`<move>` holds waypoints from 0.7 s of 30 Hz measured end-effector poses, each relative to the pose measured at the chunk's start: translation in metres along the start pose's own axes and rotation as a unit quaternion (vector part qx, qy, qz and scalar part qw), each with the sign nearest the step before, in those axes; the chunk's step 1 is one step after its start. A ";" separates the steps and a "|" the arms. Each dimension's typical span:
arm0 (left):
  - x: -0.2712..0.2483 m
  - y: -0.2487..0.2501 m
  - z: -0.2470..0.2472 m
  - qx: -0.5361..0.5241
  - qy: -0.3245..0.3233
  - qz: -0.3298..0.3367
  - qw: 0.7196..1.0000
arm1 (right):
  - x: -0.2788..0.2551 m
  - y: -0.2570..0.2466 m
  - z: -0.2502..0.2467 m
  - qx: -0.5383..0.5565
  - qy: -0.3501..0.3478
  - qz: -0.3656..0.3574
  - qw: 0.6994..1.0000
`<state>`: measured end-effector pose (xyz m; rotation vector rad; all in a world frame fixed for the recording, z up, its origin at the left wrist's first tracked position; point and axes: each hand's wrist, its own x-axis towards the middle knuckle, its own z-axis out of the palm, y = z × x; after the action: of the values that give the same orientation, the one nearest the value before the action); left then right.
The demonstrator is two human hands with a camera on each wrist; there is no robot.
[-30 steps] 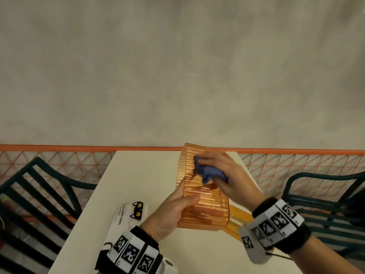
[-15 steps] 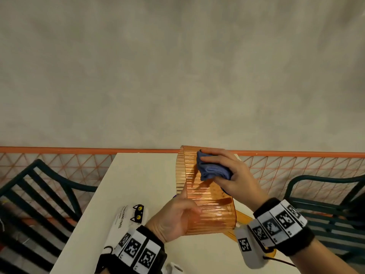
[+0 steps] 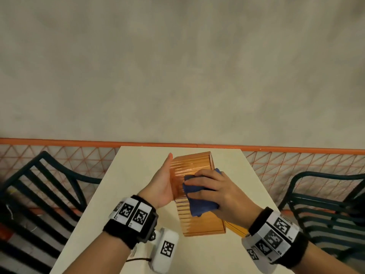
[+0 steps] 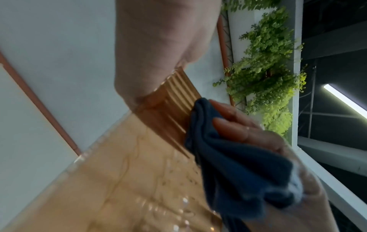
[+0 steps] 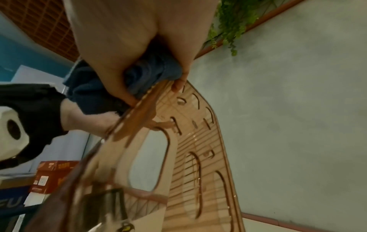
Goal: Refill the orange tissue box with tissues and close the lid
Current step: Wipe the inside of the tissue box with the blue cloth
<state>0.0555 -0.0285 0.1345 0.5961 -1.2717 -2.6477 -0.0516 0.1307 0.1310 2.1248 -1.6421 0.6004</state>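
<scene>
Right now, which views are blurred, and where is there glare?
Head view: sharp, evenly lit, orange tissue box clear. Left wrist view: blue cloth and box soft, bright ceiling lamp. Right wrist view: near box edge smeared.

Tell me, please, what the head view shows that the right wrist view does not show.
Only the head view shows the white table, two dark chairs and both wristbands. Only the right wrist view shows the oval opening in the orange tissue box and a red carton. Both show the right hand pressing a blue cloth on the box, which the left hand steadies.
</scene>
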 end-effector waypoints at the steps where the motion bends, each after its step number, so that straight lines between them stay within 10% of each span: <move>1: 0.000 0.000 -0.001 0.005 0.009 -0.009 1.000 | -0.001 -0.001 0.001 0.001 -0.011 -0.007 1.000; 15: 0.003 -0.010 -0.006 0.034 -0.057 0.037 0.997 | -0.001 0.010 0.005 0.002 -0.049 0.107 0.993; 21: -0.003 -0.020 -0.001 0.081 -0.090 0.061 0.991 | 0.023 0.027 -0.010 0.181 0.001 0.290 0.940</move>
<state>0.0596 -0.0153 0.1196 0.2930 -1.5296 -2.5616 -0.0733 0.1114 0.1531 1.8310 -2.3225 1.1545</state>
